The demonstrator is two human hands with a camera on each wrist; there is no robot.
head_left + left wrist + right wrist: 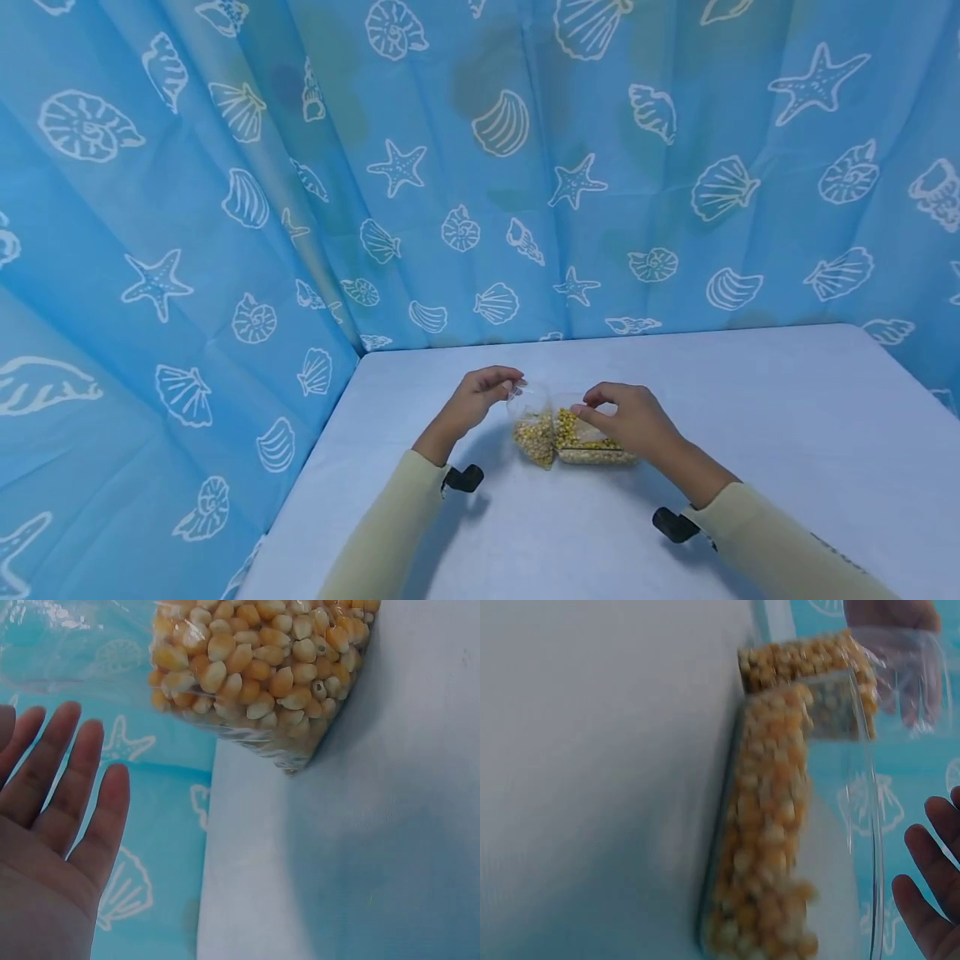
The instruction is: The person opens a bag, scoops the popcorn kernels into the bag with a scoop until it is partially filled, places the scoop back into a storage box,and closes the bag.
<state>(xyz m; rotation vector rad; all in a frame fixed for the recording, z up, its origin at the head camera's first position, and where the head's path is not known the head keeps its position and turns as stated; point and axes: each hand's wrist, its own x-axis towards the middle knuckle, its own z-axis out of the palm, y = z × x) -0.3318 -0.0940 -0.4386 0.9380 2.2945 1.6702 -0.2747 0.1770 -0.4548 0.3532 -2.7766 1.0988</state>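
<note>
My left hand (480, 394) pinches the top edge of a clear plastic bag (534, 433), its other fingers stretched out. Corn kernels (247, 660) fill the lower part of the bag, which stands upright on the table. Right beside it sits a clear rectangular container (874, 847), with corn kernels (761, 825) heaped along its bottom. Above the container, near the bag, is my right hand (633, 414), thumb and index fingertips brought close together. I cannot tell whether a kernel is between them. In the right wrist view its other fingers (926, 907) are spread.
A white-covered table (787, 433) lies under the bag and container. Blue curtains (450, 167) with white shell and starfish prints hang behind the table and along its left side. A black wrist device (463, 478) sits at each sleeve cuff.
</note>
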